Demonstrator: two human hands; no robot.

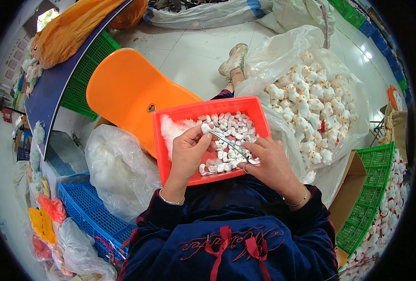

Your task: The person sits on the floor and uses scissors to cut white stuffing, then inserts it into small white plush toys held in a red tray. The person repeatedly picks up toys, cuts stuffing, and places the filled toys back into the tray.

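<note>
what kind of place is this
Probably a small toy-making workshop: a big clear bag of small white stuffed toys, a red tray of stuffing and small white pieces on the lap, and stacked green crates.

An orange plastic chair (123,89) stands on the white tiled floor (194,51) ahead of me to my left. To my right a clear plastic bag (283,56) bulges with small white stuffed toys (311,112). A green crate (372,196) sits at my right, a blue crate (90,215) at my left beside a clear bag of white stuffing (116,168). My shoe (233,58) rests on the floor beyond.
</note>
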